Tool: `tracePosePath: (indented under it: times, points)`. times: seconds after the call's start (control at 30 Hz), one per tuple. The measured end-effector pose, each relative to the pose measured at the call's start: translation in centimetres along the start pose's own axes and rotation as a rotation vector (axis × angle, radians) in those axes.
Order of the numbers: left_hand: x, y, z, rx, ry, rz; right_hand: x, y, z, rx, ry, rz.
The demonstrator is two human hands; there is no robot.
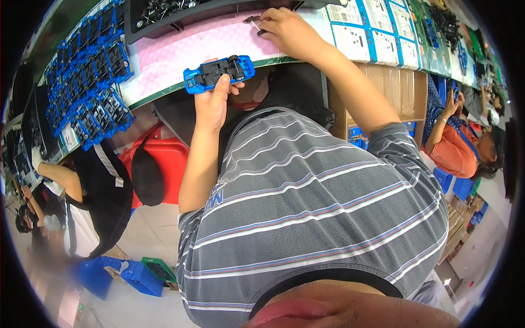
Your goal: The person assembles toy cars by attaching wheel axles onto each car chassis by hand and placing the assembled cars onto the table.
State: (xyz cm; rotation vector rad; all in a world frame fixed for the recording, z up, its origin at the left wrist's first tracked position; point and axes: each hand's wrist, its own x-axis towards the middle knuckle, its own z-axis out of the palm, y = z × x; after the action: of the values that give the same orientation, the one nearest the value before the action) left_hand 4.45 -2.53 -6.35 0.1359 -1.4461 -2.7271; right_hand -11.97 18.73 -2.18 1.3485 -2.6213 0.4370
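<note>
My left hand (214,106) is closed around a blue toy car (220,74), its thumb across the black chassis. The car is held underside up just past the table's near edge, and black wheels show at its right end. Farther right, my right hand (292,34) rests over the pink padded mat (191,48), its fingers pinched. At the fingertips is a small wheel axle (254,23), with black ends and a thin light rod between them. Part of it is hidden by the fingers.
A black tray (180,23) of small dark parts stands behind the mat. Several rows of blue car bodies (90,76) lie to the left. Printed card sheets (377,30) cover the right side. Co-workers sit at both sides; a red chair (169,169) stands left.
</note>
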Motion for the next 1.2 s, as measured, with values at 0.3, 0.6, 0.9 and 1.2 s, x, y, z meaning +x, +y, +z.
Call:
tracePosePath:
  times: [0.3,0.6,0.9,1.2]
  points:
    - [-0.6,0.3,0.0,0.006,-0.008,-0.022,1.6,-8.6,-4.1,0.633,0.188,-0.053]
    - [-0.4,0.2,1.4,0.06,0.116,0.094,3.8,-12.5,-3.2,0.66,-0.021,-0.055]
    - [-4.6,4.1,-3.2,0.025,0.166,0.128,1.9,-5.0,0.7,0.406,0.15,0.074]
    - [-9.1,15.9,-11.8,0.231,0.753,0.421,1.3,-2.9,2.8,0.049,0.262,0.191]
